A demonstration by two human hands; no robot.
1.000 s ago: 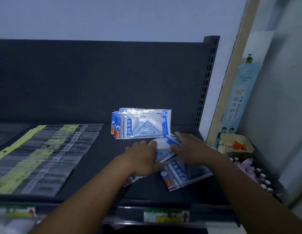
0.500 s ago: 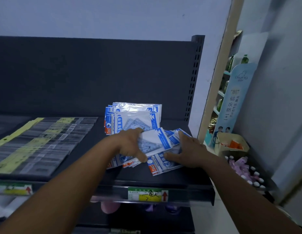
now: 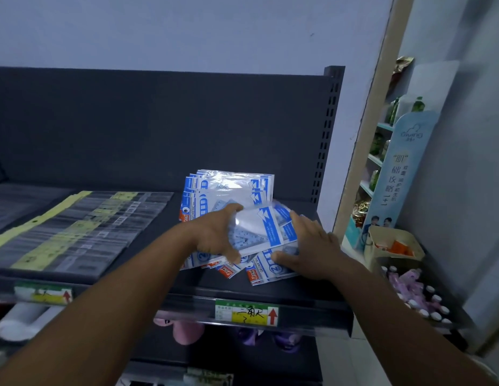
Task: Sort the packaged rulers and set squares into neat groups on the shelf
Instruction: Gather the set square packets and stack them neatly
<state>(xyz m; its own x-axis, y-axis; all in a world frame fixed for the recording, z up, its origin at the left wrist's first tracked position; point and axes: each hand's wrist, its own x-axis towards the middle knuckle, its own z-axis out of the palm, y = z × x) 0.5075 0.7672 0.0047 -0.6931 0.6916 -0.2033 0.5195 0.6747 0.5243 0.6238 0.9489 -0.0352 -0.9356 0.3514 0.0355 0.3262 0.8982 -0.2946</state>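
Dark shelf (image 3: pixel 270 285), right end: your left hand (image 3: pixel 215 235) gripped the fanned set-square packets (image 3: pixel 259 232) while your right hand (image 3: pixel 312 250) lay flat, fingers straight, on their right edge, with the tidy stack (image 3: pixel 229 188) just behind, long sides running left-right.

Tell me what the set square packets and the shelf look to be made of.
Set square packets: clear glossy plastic film, judging by glare and the squares showing through; blue and white printed inserts, probably paper. Shelf: dark matte surface, likely painted metal, given the perforated upright.
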